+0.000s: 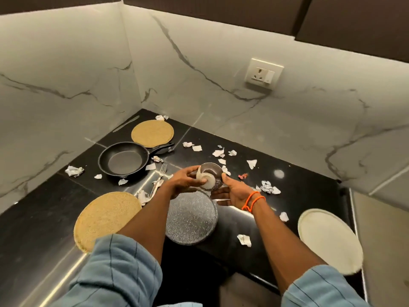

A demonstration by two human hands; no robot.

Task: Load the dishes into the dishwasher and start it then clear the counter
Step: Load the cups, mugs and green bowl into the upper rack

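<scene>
Both hands meet over the black counter (298,196), just beyond the far rim of the speckled grey plate (191,220) that lies flat at its front edge. The left hand (184,181) has its fingers curled around a small white bowl (205,177), which is tilted on its side. The right hand (232,191), with orange thread bands at the wrist, cups a dark metal bowl (213,170) from the side and below, fingers wrapped under it. The white bowl sits against or partly inside the metal one; which exactly is hard to tell, since the two overlap.

Left of the grey plate, a round woven placemat (104,218) overhangs the counter's front edge, and a fork (160,176) lies between that mat and the hands. Beyond the fork, farther from the plate, a black frying pan (125,159) rests empty with its handle pointing right, touching a second woven placemat (152,134) set toward the corner of the marble-patterned wall. To the right of the grey plate, well apart from it, a white plate (329,238) lies at the counter's right end. Crumpled paper scraps (269,187) are scattered across the counter all around the plate, thickest beyond it.
</scene>
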